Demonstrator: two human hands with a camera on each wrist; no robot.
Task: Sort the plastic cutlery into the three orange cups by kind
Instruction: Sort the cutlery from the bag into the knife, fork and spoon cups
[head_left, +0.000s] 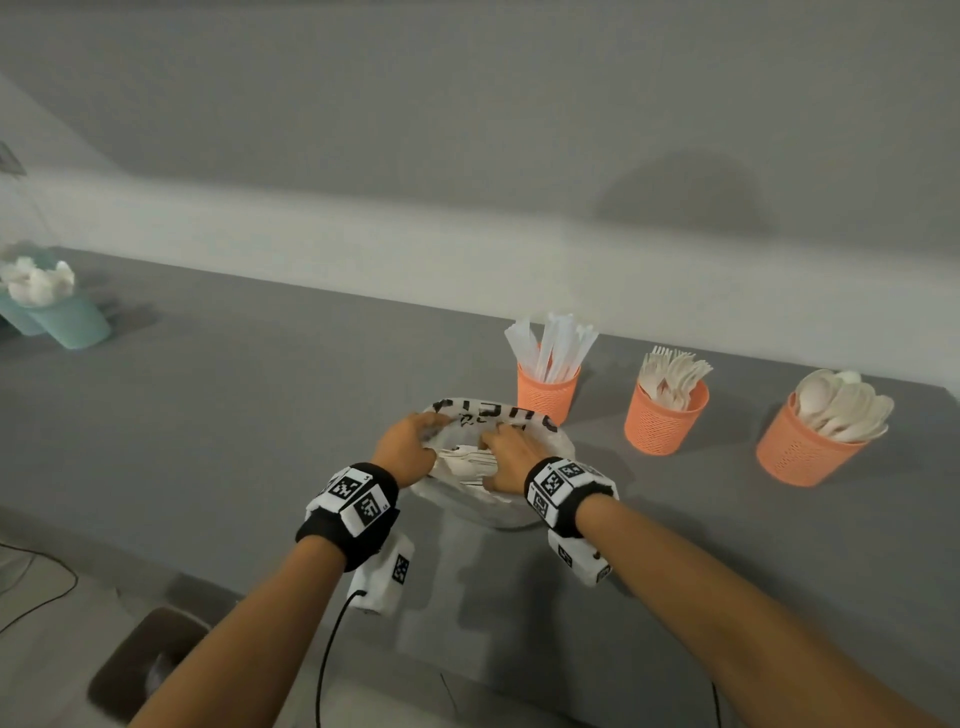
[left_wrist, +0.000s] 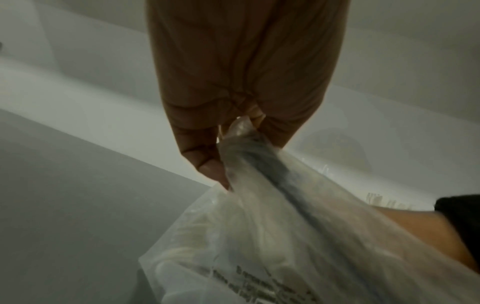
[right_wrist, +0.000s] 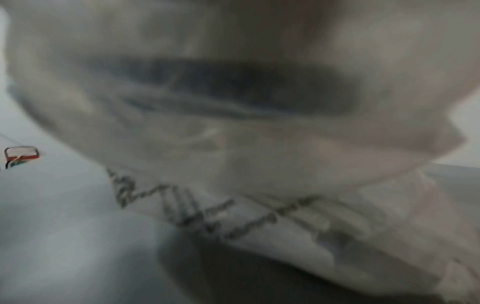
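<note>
On the table (head_left: 208, 415), left hand (head_left: 408, 441) grips bag (head_left: 550, 452) (printed).

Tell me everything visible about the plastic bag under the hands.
The plastic bag is thin, translucent white film with black print, crumpled and lying open on the grey table before the straw cup. White cutlery shows inside. The left hand pinches its bunched rim; the right hand reaches into its mouth.
</note>
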